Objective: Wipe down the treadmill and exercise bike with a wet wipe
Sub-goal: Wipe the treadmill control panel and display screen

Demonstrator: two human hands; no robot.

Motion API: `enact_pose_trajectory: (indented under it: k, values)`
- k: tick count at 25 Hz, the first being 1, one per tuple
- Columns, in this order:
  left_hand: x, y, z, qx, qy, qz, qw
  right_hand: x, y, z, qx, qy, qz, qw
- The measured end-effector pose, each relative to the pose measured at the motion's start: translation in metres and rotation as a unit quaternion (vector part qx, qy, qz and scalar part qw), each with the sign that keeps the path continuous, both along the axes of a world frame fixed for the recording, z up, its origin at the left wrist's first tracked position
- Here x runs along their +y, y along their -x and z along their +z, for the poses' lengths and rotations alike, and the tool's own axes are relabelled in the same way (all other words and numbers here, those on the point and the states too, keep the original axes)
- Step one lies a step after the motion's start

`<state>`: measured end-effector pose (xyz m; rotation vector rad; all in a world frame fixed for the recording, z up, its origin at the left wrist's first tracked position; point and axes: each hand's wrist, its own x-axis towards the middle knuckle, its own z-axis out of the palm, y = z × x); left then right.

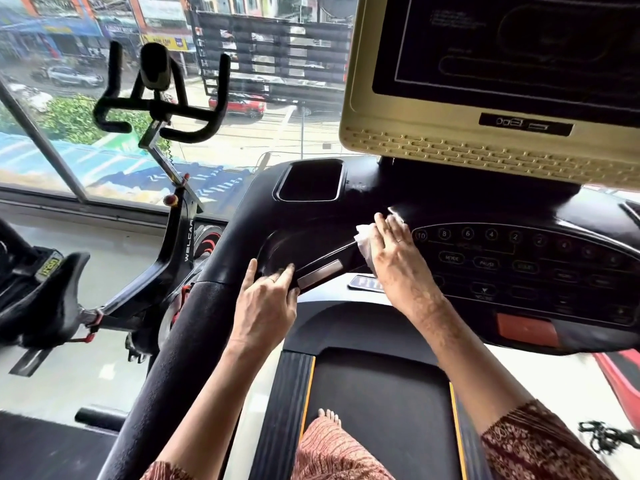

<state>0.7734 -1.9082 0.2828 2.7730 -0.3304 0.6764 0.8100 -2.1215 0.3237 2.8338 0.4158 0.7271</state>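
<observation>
White wet wipe [363,244] under flat right fingers [391,233] beside keypad [485,258]; left fingers [286,274] grip handlebar [320,273], bike [180,237] beyond

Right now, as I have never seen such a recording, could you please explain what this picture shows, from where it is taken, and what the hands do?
There is one picture, taken by a camera worn on the person's head, looking down at their own hands. The person stands on a treadmill. Its black console is in front, with a screen above. The right hand presses a white wet wipe flat on the console, beside the buttons. The left hand holds the grip bar. An exercise bike stands to the left, by the window.
</observation>
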Motion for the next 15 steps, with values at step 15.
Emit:
enact_pose_trajectory:
  k: [15]
  values:
    - [-0.001, -0.001, 0.001, -0.017, -0.001, -0.001, 1.0, 0.035, 0.007, -0.029, -0.013, -0.135, 0.067, 0.989]
